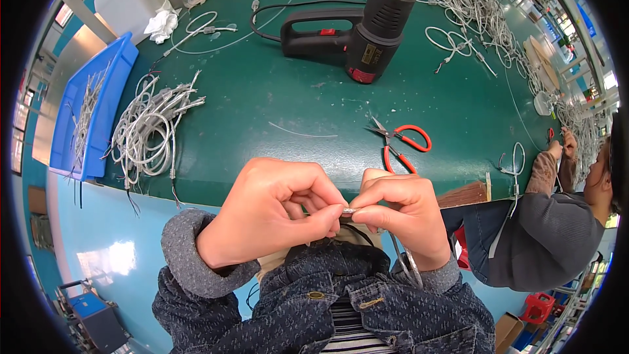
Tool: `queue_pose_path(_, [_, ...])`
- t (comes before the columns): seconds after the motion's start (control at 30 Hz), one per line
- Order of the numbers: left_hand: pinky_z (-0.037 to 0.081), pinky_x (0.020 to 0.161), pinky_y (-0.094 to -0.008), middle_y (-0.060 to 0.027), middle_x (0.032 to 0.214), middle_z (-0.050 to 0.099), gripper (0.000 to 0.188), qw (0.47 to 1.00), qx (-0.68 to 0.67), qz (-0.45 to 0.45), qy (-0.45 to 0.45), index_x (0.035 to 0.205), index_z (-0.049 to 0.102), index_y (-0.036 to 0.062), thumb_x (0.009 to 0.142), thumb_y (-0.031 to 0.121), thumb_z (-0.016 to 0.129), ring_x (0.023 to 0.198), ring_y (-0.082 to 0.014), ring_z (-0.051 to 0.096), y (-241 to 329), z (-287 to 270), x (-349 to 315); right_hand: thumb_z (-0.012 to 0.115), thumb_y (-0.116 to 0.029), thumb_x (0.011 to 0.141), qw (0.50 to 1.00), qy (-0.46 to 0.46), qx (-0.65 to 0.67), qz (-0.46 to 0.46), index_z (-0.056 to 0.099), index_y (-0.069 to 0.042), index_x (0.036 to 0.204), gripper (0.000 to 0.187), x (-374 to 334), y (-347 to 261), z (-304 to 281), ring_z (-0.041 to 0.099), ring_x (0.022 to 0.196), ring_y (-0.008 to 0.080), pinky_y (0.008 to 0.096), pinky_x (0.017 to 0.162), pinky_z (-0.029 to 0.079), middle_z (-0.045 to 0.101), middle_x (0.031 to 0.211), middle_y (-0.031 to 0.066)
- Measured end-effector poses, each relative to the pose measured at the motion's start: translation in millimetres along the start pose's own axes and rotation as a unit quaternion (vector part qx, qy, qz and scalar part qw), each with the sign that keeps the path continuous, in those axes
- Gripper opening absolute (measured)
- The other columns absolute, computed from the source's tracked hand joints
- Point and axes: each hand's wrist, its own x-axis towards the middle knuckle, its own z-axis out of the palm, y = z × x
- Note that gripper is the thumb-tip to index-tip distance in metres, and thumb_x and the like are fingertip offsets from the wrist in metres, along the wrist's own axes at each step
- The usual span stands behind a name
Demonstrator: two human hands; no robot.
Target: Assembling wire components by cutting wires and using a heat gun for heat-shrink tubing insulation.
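Note:
Close to my body, in front of the table edge, both hands meet at a short stretch of silvery cable (349, 210). My left hand (278, 203) pinches one side of it between thumb and index finger, the other fingers curled. My right hand (409, 213) pinches the other side the same way. From under my right hand a grey cable length hangs down past the wrist. What lies between the fingertips is mostly covered. Just beyond my right hand, red-handled scissors (388, 135) lie partly opened on the green table (262, 105).
A black heat gun (377, 36) stands at the back with its cord. Bundled cables (154, 118) lie left, beside a blue tray (98, 111) holding wires. A large cable heap (472, 6) fills the back right. A co-worker (550, 223) sits at the right.

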Motion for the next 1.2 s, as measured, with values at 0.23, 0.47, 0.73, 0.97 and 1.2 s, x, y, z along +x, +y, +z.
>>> queue_pose_path(0.23, [0.054, 0.058, -0.0207, -0.0097, 0.074, 0.066, 0.002, 0.999, -0.007, -0.026, -0.031, 0.082, 0.061, -0.0056, 0.080, -0.005, 0.061, 0.070, -0.0151, 0.067, -1.2, -4.1, 0.3, 0.072, 0.000, 0.063, 0.977, 0.037, -0.167, -0.128, 0.067, 0.000, 0.073, 0.011, 0.6, -3.6, 2.8, 0.048, 0.058, 0.0135, 0.0267, 0.051, 0.035, 0.057, 0.057, 0.0025])
queue_pose_path(0.47, [0.051, 0.052, -0.0212, -0.0062, 0.071, 0.063, 0.004, 0.984, 0.146, 0.072, -0.068, 0.082, 0.061, -0.0027, 0.078, -0.004, 0.060, 0.059, -0.0126, 0.062, -3.6, -7.9, 4.0, 0.075, -0.005, 0.059, 0.956, 0.045, -0.236, -0.168, 0.067, -0.002, 0.072, 0.015, -0.1, -5.6, 4.1, 0.048, 0.058, 0.0162, 0.0284, 0.052, 0.036, 0.056, 0.057, 0.0029])
queue_pose_path(0.73, [0.041, 0.042, -0.0267, -0.0051, 0.063, 0.054, 0.006, 0.967, 0.198, 0.115, -0.111, 0.073, 0.056, 0.0009, 0.077, 0.000, 0.053, 0.048, -0.0158, 0.051, -9.4, -0.2, 4.3, 0.076, -0.008, 0.058, 0.942, 0.037, -0.274, -0.191, 0.066, -0.003, 0.071, 0.017, -4.2, -8.9, 4.1, 0.048, 0.059, 0.0180, 0.0299, 0.053, 0.037, 0.055, 0.058, 0.0029])
queue_pose_path(0.97, [0.033, 0.041, -0.0302, -0.0049, 0.056, 0.049, 0.007, 0.973, 0.139, 0.141, -0.120, 0.069, 0.053, 0.0021, 0.076, 0.002, 0.051, 0.044, -0.0171, 0.044, -17.9, 3.5, 7.7, 0.076, -0.011, 0.057, 0.934, 0.056, -0.292, -0.201, 0.066, -0.004, 0.071, 0.019, -5.8, -10.6, 4.5, 0.048, 0.060, 0.0193, 0.0305, 0.055, 0.038, 0.055, 0.059, 0.0022])
queue_pose_path(1.2, [0.031, 0.042, -0.0289, -0.0040, 0.054, 0.048, 0.013, 0.984, 0.114, 0.110, -0.079, 0.064, 0.051, 0.0026, 0.077, 0.005, 0.051, 0.044, -0.0157, 0.041, -15.6, 5.8, 4.3, 0.076, -0.014, 0.057, 0.899, 0.071, -0.369, -0.227, 0.064, -0.003, 0.071, 0.021, -4.8, -13.8, 6.6, 0.048, 0.062, 0.0206, 0.0308, 0.060, 0.039, 0.057, 0.062, 0.0030])
